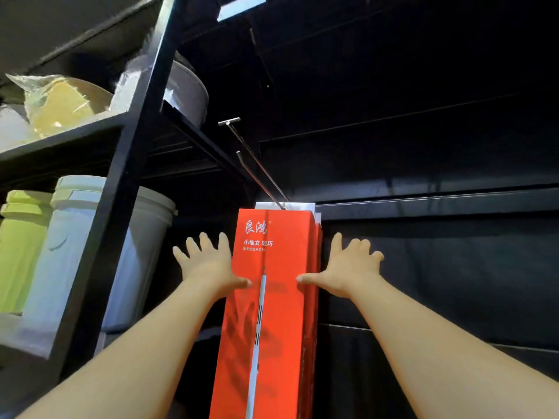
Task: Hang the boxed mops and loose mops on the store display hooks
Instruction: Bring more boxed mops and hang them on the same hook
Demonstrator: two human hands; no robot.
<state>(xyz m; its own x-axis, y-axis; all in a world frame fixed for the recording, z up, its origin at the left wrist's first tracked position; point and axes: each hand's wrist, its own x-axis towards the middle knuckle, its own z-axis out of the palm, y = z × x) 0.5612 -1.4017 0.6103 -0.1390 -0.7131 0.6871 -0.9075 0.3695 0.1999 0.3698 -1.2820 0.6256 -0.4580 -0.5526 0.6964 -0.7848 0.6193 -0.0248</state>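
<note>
I am looking up at a tall red cardboard mop box point(269, 313) with white lettering and a white mop handle printed down its front, and it is hanging from a long silver metal display hook point(257, 164) that is sticking out of the dark slotted wall panel point(438, 237). The hook's rods are passing through the white tab at the top of the box, and another red box edge is showing just behind it on the right side.

My left hand point(208, 264) is resting at the box's left edge with the fingers spread wide and pointing upward, the thumb lying across the red front. My right hand point(344, 267) is doing the same at the right edge, fingers splayed, thumb reaching onto the front face. Neither hand is gripping anything; both are flat and open, only touching the box with the thumbs and the inner sides of the palms.

To my left a black metal shelving frame point(127, 182) is standing. On its lower shelf a pale green plastic container point(21, 243), a light blue plastic container point(66, 246) and a grey plastic bucket point(145, 252) are sitting side by side. On the upper shelf a yellow item wrapped in clear plastic point(57, 104) and a grey round tub point(187, 95) are resting.
</note>
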